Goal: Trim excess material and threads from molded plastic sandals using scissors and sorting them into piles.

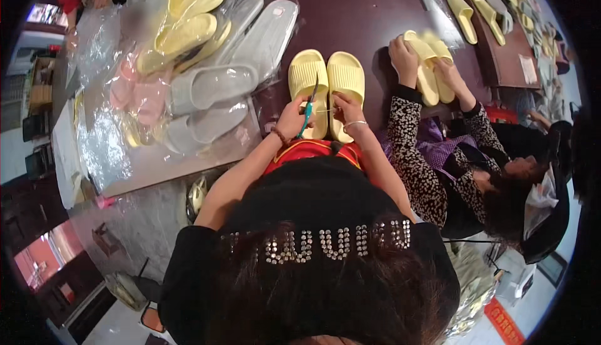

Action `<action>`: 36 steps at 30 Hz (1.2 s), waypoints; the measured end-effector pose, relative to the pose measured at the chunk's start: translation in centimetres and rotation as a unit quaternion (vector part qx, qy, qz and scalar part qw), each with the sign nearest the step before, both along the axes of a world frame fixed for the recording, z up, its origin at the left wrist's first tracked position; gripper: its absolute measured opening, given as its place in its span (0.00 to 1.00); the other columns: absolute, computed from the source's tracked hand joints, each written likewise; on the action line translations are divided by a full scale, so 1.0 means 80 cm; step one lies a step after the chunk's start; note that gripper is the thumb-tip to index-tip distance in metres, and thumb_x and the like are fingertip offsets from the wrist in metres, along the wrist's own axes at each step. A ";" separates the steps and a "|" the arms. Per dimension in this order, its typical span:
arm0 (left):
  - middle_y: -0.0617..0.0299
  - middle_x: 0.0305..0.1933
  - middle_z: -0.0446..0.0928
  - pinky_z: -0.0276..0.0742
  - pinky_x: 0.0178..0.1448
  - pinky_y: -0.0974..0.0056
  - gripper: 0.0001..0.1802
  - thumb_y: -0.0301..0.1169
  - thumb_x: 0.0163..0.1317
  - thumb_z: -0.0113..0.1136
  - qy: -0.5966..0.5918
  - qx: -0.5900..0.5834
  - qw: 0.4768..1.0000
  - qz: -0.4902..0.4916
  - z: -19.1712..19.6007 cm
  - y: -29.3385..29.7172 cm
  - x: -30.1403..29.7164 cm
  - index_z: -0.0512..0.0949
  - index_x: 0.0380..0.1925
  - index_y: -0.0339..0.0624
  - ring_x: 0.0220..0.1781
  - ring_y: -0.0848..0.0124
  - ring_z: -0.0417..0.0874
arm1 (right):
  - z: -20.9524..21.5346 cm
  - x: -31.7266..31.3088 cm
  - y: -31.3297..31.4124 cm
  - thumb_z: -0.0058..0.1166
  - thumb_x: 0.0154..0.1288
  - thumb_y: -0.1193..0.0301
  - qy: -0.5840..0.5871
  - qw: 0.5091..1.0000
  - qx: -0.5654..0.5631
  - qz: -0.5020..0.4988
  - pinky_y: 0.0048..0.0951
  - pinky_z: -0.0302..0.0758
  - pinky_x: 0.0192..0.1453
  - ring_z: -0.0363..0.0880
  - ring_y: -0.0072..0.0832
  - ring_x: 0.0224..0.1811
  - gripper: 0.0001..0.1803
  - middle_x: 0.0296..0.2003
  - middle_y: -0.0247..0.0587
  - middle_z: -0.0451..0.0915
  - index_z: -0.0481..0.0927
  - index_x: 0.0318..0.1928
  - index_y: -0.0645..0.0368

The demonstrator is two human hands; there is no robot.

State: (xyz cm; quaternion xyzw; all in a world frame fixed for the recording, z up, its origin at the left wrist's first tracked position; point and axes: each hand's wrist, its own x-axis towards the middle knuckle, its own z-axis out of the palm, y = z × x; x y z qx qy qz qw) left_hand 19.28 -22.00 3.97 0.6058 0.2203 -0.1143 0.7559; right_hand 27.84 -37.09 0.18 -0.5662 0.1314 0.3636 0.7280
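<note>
Two ribbed pale-yellow slippers [326,88], side by side

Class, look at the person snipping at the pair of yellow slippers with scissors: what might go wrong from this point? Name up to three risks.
1. The scissors in the left hand point at the yellow slippers; a slip might nick the foam.
2. The right hand sits close beside the blades, so its fingers could get cut.
3. A co-worker's hands work on another yellow pair close by; a bumped elbow could jolt the cut.
</note>
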 end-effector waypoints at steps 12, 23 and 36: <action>0.62 0.22 0.73 0.68 0.24 0.75 0.20 0.31 0.54 0.54 0.026 0.055 0.996 0.068 -0.005 0.047 -0.037 0.64 0.47 0.38 0.20 0.78 0.72 | -0.014 -0.035 -0.061 0.49 0.56 0.67 -0.087 0.985 -0.125 0.079 0.19 0.67 0.26 0.70 0.18 0.23 0.12 0.25 0.34 0.74 0.74 0.38 0.62; 0.60 0.25 0.74 0.71 0.29 0.70 0.28 0.33 0.48 0.58 -0.002 0.228 0.973 0.027 -0.024 0.035 -0.032 0.63 0.48 0.33 0.23 0.75 0.75 | 0.007 -0.027 -0.034 0.44 0.44 0.81 -0.510 0.816 -0.267 0.061 0.30 0.68 0.43 0.73 0.38 0.39 0.03 0.36 0.47 0.73 0.71 0.22 0.60; 0.63 0.24 0.71 0.69 0.28 0.72 0.26 0.29 0.49 0.58 -0.014 0.201 0.977 0.063 -0.032 0.041 -0.048 0.63 0.48 0.33 0.23 0.78 0.72 | 0.035 -0.023 -0.016 0.47 0.48 0.76 -0.525 0.789 -0.259 0.188 0.33 0.71 0.35 0.74 0.37 0.34 0.10 0.36 0.42 0.74 0.75 0.34 0.56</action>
